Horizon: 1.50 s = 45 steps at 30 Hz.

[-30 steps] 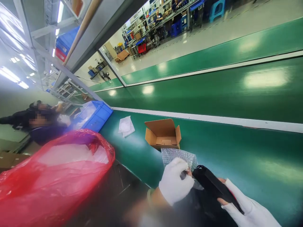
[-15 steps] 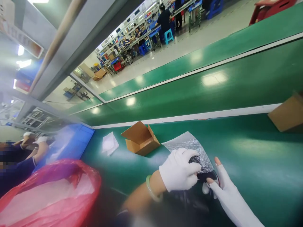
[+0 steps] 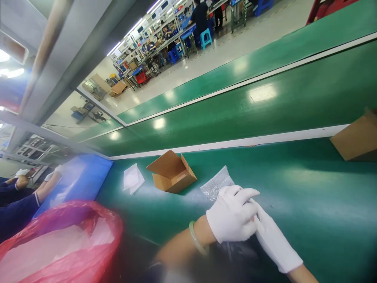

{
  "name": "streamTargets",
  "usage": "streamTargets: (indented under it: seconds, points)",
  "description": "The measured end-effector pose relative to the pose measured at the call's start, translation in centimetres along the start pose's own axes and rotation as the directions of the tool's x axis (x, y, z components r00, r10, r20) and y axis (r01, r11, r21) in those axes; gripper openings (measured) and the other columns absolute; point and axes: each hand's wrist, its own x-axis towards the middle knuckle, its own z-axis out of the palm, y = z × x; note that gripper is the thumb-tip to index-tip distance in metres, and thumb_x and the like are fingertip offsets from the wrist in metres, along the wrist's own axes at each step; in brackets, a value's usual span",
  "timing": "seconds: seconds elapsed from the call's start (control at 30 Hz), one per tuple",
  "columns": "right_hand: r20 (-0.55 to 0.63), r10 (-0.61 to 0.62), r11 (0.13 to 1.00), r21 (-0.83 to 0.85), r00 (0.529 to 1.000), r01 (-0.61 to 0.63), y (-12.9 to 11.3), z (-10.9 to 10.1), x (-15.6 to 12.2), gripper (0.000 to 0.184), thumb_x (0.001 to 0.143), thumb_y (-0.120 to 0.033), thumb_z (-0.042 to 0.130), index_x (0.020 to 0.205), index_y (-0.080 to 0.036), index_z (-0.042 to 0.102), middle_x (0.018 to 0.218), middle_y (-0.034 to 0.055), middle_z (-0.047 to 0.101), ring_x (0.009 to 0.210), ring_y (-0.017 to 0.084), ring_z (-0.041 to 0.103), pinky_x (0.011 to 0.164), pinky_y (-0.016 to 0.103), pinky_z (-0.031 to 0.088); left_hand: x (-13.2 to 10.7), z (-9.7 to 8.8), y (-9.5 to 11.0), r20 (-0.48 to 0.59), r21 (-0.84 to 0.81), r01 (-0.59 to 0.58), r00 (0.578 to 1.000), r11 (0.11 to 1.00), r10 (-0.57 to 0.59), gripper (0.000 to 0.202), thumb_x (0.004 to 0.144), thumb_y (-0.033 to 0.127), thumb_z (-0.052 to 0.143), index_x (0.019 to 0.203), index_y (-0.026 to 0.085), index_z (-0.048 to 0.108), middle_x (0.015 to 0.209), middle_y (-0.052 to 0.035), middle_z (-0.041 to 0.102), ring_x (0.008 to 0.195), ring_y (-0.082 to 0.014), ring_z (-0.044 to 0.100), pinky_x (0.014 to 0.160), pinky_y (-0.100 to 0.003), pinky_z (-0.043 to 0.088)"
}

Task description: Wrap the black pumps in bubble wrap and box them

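My left hand, in a white glove with a green bangle at the wrist, is curled over the near end of a clear bubble-wrap bag lying on the green belt. My right hand, also gloved, comes in from the lower right and meets the left hand. Its fingers are tucked under the left hand and hidden. The black object seen earlier does not show; the hands and the bag cover that spot. An open brown cardboard box lies just left of the bag, flaps up.
A small white packet lies left of the open box. A blue bin and a red plastic bag stand at the left. A second cardboard box sits at the right edge. A co-worker's arms are at far left.
The black object went from my right hand into the bubble-wrap bag and out of sight. Both hands closed together over the bag's near end. The view swung right, showing a second box.
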Motion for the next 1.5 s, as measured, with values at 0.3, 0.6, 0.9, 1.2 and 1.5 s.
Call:
streamTargets:
  seconds: [0.3,0.6,0.9,1.2,1.5]
  points:
    - [0.217,0.126,0.979,0.133,0.968,-0.157,-2.2,0.2,-0.4,0.04,0.073,-0.047,0.059,0.103,-0.021,0.056,0.091,0.0029,0.069,0.08,0.023,0.065,0.069,0.03,0.053,-2.0,-0.1,0.0,-0.091,-0.18,0.392,0.906,0.902,-0.412,0.007,0.068,0.017,0.059,0.074,0.018,0.055,0.113,-0.0107,0.06,0.102,-0.0267,0.054,0.085,-0.044,0.05]
    - [0.141,0.106,0.984,0.125,0.984,-0.124,-3.4,0.7,-0.3,0.036,0.071,-0.048,0.061,0.096,-0.023,0.058,0.098,0.0047,0.071,0.091,0.025,0.066,0.072,0.028,0.053,-3.1,-1.8,0.9,-0.122,-0.294,0.404,0.883,0.866,-0.453,0.016,0.064,0.011,0.058,0.075,0.019,0.051,0.106,-0.0074,0.06,0.092,-0.0239,0.057,0.078,-0.04,0.05]
    - [0.262,0.107,0.974,0.169,0.959,-0.154,-3.9,0.1,-1.4,0.047,0.071,-0.042,0.063,0.113,-0.023,0.058,0.111,0.0061,0.069,0.101,0.026,0.065,0.083,0.029,0.054,-4.4,-0.7,0.5,0.083,-0.588,0.582,0.734,0.561,-0.674,0.015,0.07,0.007,0.064,0.07,0.019,0.054,0.089,-0.0011,0.056,0.079,-0.0153,0.056,0.07,-0.029,0.046]
    - [0.223,0.067,0.968,0.221,0.973,-0.117,-3.6,1.9,-1.9,0.028,0.068,-0.043,0.06,0.085,-0.022,0.06,0.072,0.002,0.068,0.07,0.023,0.066,0.061,0.03,0.054,-5.0,-0.8,3.2,-0.265,-0.521,0.211,0.881,0.827,-0.392,0.009,0.074,0.01,0.055,0.071,0.017,0.053,0.082,-0.0049,0.061,0.074,-0.0148,0.059,0.067,-0.027,0.051]
    - [-0.076,0.092,0.983,-0.155,0.993,-0.103,-4.8,1.3,-1.2,0.036,0.065,-0.052,0.056,0.088,-0.025,0.052,0.077,0.0038,0.068,0.067,0.025,0.064,0.059,0.033,0.047,-6.2,1.5,3.7,-0.03,-0.485,0.083,0.993,0.871,-0.112,0.018,0.082,0.021,0.054,0.064,0.018,0.051,0.076,-0.0063,0.065,0.071,-0.0148,0.062,0.065,-0.025,0.053]
